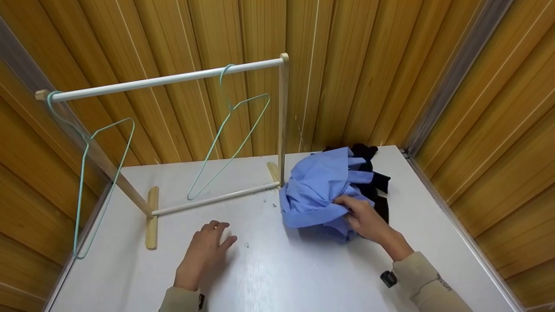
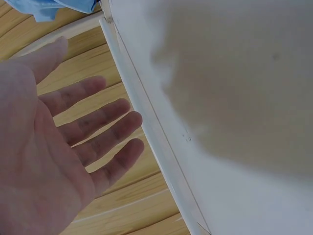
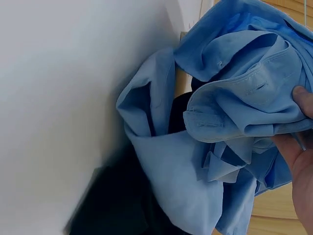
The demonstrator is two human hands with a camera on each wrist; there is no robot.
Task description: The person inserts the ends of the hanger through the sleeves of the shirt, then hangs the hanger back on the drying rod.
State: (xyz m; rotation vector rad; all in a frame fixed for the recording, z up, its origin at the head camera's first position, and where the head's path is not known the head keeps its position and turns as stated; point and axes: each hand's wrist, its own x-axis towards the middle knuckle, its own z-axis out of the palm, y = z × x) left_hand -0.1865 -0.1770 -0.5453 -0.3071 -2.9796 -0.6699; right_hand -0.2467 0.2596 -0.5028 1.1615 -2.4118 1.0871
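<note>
A crumpled light blue shirt (image 1: 316, 182) is bunched at the right of the white table, partly over some black cloth (image 1: 382, 210). My right hand (image 1: 367, 220) pinches the shirt's near right edge between thumb and fingers. Up close in the right wrist view, the shirt (image 3: 244, 98) shows stitched edges and a buttonhole, and folds hang below the hand (image 3: 301, 171). Above the table, left of the shirt, my left hand (image 1: 203, 249) holds nothing. Its fingers are spread and slightly bent, as the left wrist view shows of the hand (image 2: 54, 142).
A small rack with a white top rail (image 1: 169, 79) and wooden posts stands at the back left. Two mint-green wire hangers hang from it, one hanger (image 1: 82, 190) at the left end and another hanger (image 1: 217, 134) toward the right. Wood-panelled walls (image 1: 355, 65) enclose the table (image 1: 269, 277).
</note>
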